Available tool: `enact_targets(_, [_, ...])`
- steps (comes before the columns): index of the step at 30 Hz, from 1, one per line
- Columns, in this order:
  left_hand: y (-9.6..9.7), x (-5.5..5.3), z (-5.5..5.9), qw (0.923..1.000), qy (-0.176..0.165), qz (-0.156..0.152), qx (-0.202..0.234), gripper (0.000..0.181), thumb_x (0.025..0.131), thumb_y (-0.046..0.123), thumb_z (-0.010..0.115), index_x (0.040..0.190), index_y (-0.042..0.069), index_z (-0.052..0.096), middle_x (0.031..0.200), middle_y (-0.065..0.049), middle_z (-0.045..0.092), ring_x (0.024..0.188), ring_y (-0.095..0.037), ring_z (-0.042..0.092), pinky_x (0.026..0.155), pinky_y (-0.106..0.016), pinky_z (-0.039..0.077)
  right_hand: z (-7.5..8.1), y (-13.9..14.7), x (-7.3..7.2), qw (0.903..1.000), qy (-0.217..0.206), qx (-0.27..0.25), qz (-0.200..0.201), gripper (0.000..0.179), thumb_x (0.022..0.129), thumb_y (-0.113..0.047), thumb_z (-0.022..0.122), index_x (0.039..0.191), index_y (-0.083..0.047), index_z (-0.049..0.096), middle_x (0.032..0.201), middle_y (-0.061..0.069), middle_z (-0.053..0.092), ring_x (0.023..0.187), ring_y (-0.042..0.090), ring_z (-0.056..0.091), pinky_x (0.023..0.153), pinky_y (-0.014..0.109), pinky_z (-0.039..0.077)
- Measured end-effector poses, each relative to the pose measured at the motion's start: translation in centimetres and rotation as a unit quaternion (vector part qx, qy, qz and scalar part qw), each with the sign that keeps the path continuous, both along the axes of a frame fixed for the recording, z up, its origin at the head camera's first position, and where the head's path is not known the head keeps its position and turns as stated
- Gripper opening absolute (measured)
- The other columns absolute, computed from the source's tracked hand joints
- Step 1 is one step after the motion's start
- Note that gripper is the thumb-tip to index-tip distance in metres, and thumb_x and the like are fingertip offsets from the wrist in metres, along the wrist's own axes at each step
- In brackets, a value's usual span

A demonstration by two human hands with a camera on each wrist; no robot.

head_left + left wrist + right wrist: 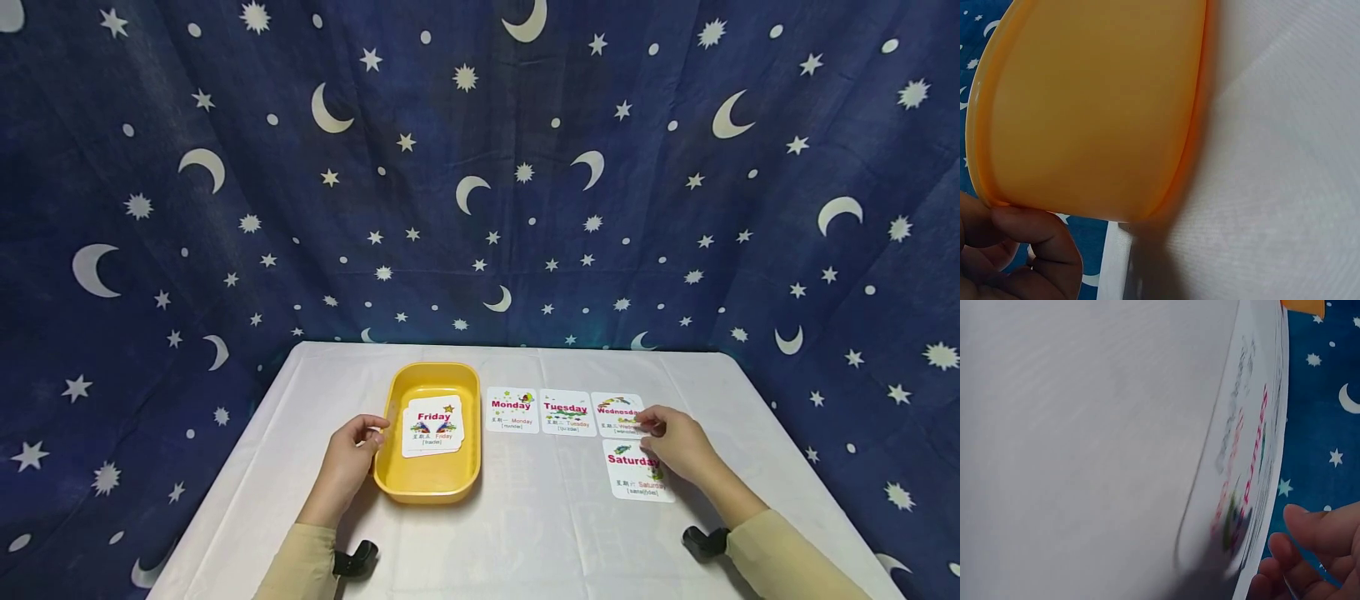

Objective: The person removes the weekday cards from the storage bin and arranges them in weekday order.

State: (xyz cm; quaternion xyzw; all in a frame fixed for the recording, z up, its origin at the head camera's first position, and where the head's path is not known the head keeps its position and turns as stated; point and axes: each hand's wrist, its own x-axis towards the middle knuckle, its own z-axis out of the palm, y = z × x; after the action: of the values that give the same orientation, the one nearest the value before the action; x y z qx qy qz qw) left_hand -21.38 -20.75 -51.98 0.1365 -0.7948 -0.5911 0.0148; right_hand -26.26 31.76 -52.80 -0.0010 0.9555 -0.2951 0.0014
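Note:
My left hand (349, 454) pinches the left rim of a yellow plastic tray (471, 467); the left wrist view shows thumb and finger at the edge of its wall (1085, 125). Inside lies a small stack of cards, a Friday card (433, 427) on top. To the right, my right hand (675, 443) hovers over the right edges of the Wednesday card (613, 408) and the Saturday card (630, 475), which lies just below it. In the right wrist view the fingers (1319, 534) are loosely bent, nothing between them, beside a card (1216, 487) on the cloth.
A Monday card (512, 411) and a Tuesday card (567, 413) lie in a row with Wednesday, right of the tray. White cloth (525, 542) covers the table. Behind and at the sides hangs a dark blue curtain (420, 250) with moons and stars.

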Motion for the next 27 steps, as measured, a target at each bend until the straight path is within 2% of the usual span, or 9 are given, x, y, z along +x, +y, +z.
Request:
enact_targets(4, [0.0, 0.0, 0.0, 1.0000, -0.001, 0.002, 0.002, 0.022, 0.105, -0.001, 0.056, 0.122, 0.001, 0.070, 0.094, -0.007, 0.057, 0.072, -0.015, 0.050, 0.056, -0.024, 0.048, 0.2, -1.2, -0.2, 0.9998, 0.005, -0.014, 0.009, 0.038, 0.093, -0.007, 0.077, 0.130, -0.005, 0.070, 0.129, 0.019, 0.072, 0.117, 0.038, 0.067, 0.102, 0.062, 0.052])
enact_targets(9, [0.0, -0.1, 0.0, 1.0000, 0.001, 0.003, 0.004, 0.022, 0.105, -0.001, 0.056, 0.122, 0.001, 0.070, 0.093, -0.008, 0.057, 0.072, -0.016, 0.051, 0.055, -0.025, 0.048, 0.5, -3.2, -0.4, 0.9996, 0.007, -0.020, 0.019, 0.047, 0.094, -0.012, 0.078, 0.139, -0.008, 0.065, 0.141, 0.021, 0.067, 0.130, 0.044, 0.063, 0.110, 0.067, 0.048])
enact_targets(19, [0.1, -0.1, -0.2, 1.0000, 0.001, 0.001, 0.000, 0.022, 0.105, 0.000, 0.056, 0.123, 0.000, 0.070, 0.094, -0.008, 0.058, 0.073, -0.017, 0.052, 0.056, -0.025, 0.048, 1.3, -8.1, -1.0, 0.9979, 0.008, -0.017, 0.061, 0.062, 0.090, -0.018, 0.086, 0.145, -0.012, 0.061, 0.149, 0.017, 0.061, 0.140, 0.044, 0.057, 0.114, 0.068, 0.045])
enact_targets(27, [0.1, 0.0, -0.1, 1.0000, 0.003, 0.002, -0.006, 0.022, 0.105, 0.001, 0.056, 0.123, 0.001, 0.069, 0.096, -0.008, 0.059, 0.074, -0.017, 0.053, 0.056, -0.026, 0.049, 1.7, -12.2, -1.7, 0.9938, 0.035, -0.010, 0.105, 0.069, 0.085, -0.020, 0.091, 0.146, -0.018, 0.059, 0.154, 0.013, 0.056, 0.142, 0.040, 0.049, 0.118, 0.064, 0.041])
